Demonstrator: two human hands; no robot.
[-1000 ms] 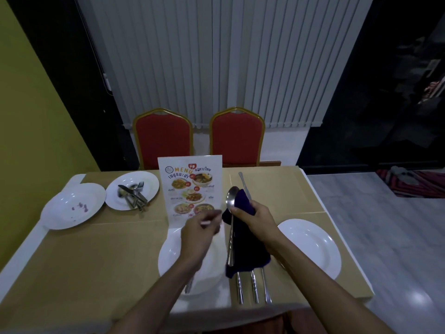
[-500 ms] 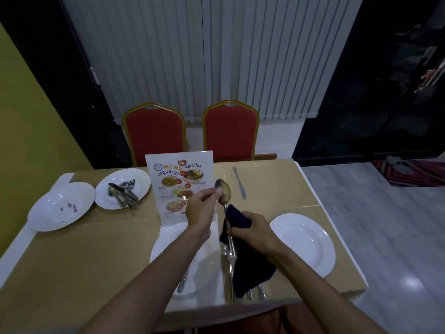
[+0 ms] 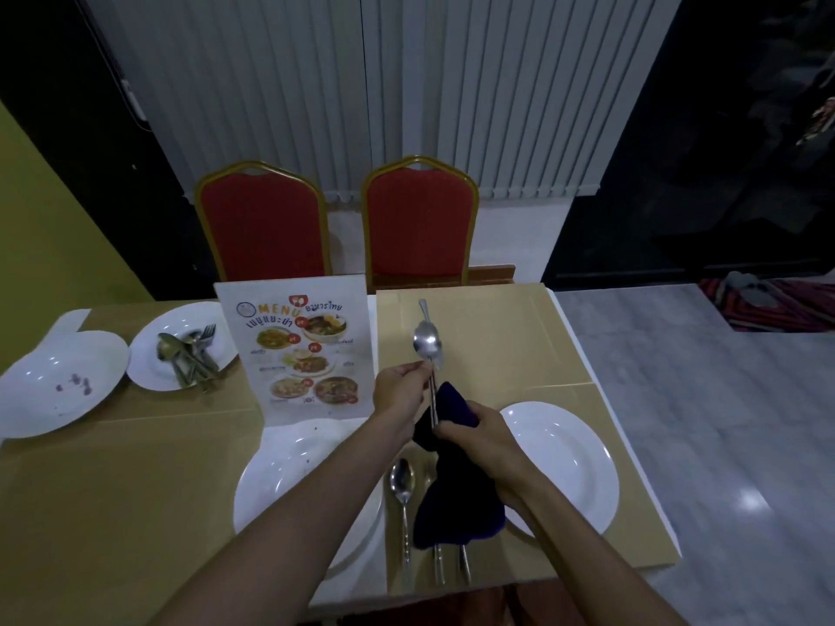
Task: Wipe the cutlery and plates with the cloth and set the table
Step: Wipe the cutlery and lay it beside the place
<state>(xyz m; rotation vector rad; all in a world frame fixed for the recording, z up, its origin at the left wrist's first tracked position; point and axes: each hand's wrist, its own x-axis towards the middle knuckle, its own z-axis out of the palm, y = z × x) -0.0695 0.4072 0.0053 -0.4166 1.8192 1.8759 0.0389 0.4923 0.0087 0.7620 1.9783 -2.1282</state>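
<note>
My left hand (image 3: 400, 388) pinches a silver spoon (image 3: 427, 343) just below its bowl and holds it upright over the table. My right hand (image 3: 476, 438) grips a dark blue cloth (image 3: 456, 503) wrapped round the spoon's handle; the rest of the cloth hangs down. Under the cloth lie another spoon (image 3: 402, 485) and two more cutlery handles. A white plate (image 3: 289, 472) sits beneath my left forearm and a second white plate (image 3: 569, 463) to the right of my right hand.
A standing menu card (image 3: 300, 350) is just left of my left hand. A knife (image 3: 424, 309) lies on the far placemat. At far left are a plate with used cutlery (image 3: 185, 345) and a soiled plate (image 3: 58, 386). Two red chairs (image 3: 420, 223) stand behind the table.
The cloth in my right hand has slid down the spoon from the bowl to the lower handle, while my left hand moved up to pinch the neck of the spoon.
</note>
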